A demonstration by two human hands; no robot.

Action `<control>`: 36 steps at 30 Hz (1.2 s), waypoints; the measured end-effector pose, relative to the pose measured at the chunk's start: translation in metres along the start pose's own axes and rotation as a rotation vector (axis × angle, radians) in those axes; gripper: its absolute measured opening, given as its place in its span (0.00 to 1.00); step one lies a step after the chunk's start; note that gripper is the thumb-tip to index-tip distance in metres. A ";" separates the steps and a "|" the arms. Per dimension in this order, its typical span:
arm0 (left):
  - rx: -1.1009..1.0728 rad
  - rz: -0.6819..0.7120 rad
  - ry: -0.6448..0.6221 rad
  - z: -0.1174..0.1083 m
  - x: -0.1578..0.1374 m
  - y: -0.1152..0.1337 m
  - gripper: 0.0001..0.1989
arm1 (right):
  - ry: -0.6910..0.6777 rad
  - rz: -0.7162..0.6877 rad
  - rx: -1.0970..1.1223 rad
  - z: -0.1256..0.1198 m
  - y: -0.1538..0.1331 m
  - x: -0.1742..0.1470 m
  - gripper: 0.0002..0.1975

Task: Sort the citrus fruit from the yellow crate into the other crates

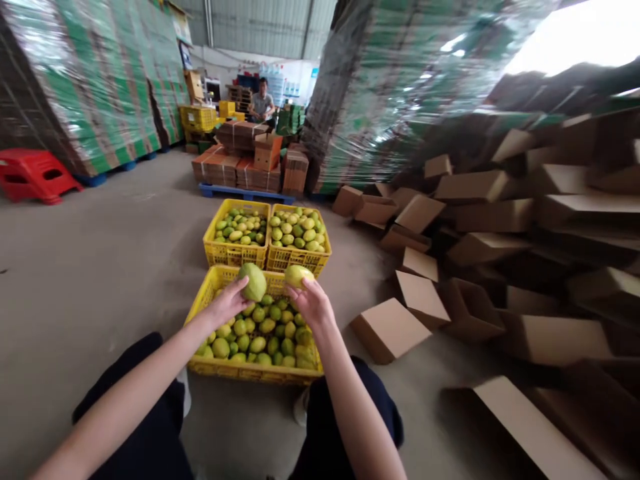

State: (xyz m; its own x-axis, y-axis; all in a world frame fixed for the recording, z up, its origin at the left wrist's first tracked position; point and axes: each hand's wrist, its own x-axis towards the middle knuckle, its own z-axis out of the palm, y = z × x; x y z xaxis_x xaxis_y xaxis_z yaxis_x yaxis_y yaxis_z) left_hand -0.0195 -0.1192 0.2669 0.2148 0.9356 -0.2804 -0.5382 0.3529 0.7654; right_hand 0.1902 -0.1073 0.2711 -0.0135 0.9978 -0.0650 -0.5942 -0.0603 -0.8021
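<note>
One fruit to each hand, held up above the open crate. Good handling here, as I judge it: light fingertip pressure, enough to turn the skin to the light without bruising; both fruits low over the crate, so a slip lands on other fruit rather than on the floor.

Left hand (233, 301): partly open, curved round the near-left side of a large green citrus fruit (254, 283), thumb high, fingers underneath. Right hand (314, 303): narrower grip, pinching a yellow lemon (299, 275) between thumb and fingers at its near side. The two fruits are apart, level with each other.

Below both hands: yellow plastic crate (255, 373) on the floor, loose green and yellow lemons (259, 344) spread over its bottom. Beyond the hands, just behind it, two more crates side by side, left one (235, 253) and right one (300, 261), both well filled.

Right of the right hand: heap of cardboard boxes (393, 327), blurred farther out. Far left of the left hand: red stool (37, 173). Well ahead: blue pallet (245, 193) with bundled cartons (215, 167), a seated person (263, 103) behind.
</note>
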 end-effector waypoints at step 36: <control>1.454 1.446 0.322 0.016 -0.030 -0.012 0.28 | 0.067 -1.379 -1.186 0.011 0.011 -0.035 0.28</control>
State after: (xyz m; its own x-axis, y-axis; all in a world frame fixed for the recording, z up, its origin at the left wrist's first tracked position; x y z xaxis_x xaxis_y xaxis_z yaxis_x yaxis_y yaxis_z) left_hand -0.0068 -0.1516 0.2756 0.1169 0.4931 0.8621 0.7752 -0.5879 0.2311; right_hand 0.1756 -0.1422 0.2708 -0.0163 0.3446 0.9386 0.6717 0.6991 -0.2450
